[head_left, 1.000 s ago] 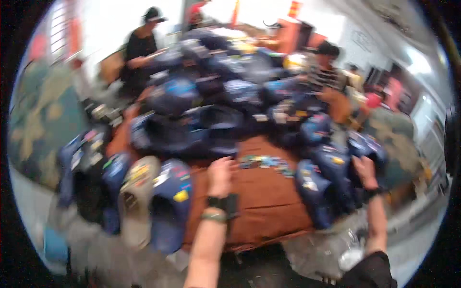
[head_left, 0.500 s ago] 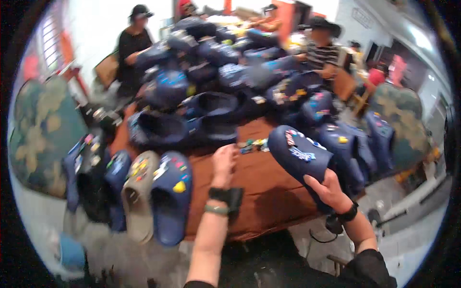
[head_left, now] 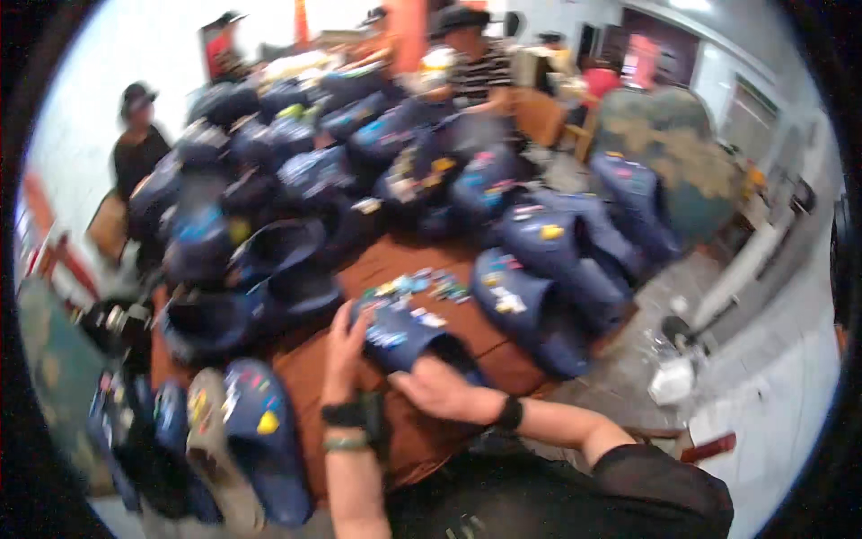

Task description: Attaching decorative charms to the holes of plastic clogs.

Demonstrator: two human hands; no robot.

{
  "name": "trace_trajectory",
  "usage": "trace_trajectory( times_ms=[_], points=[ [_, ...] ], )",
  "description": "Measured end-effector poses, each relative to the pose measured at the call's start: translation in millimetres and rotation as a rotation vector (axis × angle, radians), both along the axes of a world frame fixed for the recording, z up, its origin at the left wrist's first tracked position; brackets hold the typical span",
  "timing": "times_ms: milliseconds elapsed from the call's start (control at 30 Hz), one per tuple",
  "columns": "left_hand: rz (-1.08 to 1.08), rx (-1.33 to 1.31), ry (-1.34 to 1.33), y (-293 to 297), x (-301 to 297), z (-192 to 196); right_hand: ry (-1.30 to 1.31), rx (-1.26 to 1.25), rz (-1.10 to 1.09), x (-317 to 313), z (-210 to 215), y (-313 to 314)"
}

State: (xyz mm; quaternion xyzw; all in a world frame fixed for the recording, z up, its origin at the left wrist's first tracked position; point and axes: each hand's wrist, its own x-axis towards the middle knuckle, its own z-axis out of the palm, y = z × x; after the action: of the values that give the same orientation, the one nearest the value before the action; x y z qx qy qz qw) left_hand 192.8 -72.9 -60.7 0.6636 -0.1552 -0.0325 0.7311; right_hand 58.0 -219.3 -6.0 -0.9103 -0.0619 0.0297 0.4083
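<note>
A dark blue slipper with pale and colored charms on its upper is tilted in front of me. My right hand grips it near its foot opening, the thumb along the upper. At its toe, my left hand presses curled fingers to the left edge; motion blur softens them. Just beyond the toe, a scatter of small multicolored charms lies on the brown tablecloth.
Blue slippers with charms stand along the right side. A beige slipper and a blue one hang at the near left edge. A large heap of slippers fills the far side. Several people sit around the room.
My right hand has brought the slipper left to my left hand, which now touches its toe. The view has turned right, so the surroundings sit farther left.
</note>
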Motion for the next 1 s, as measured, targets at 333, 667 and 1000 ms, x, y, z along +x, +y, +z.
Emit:
trace_trajectory(
  times_ms=[333,667,1000],
  points=[
    [-0.180,-0.130,0.147,-25,-29,38,-0.304,0.106,-0.024,0,0,-21],
    [-0.291,-0.423,0.106,-22,-37,48,-0.374,-0.158,-0.051,-18,-1,-30],
    [-0.601,-0.216,0.182,-43,-50,47,-0.640,-0.215,-0.196,-54,78,-77]
  ],
)
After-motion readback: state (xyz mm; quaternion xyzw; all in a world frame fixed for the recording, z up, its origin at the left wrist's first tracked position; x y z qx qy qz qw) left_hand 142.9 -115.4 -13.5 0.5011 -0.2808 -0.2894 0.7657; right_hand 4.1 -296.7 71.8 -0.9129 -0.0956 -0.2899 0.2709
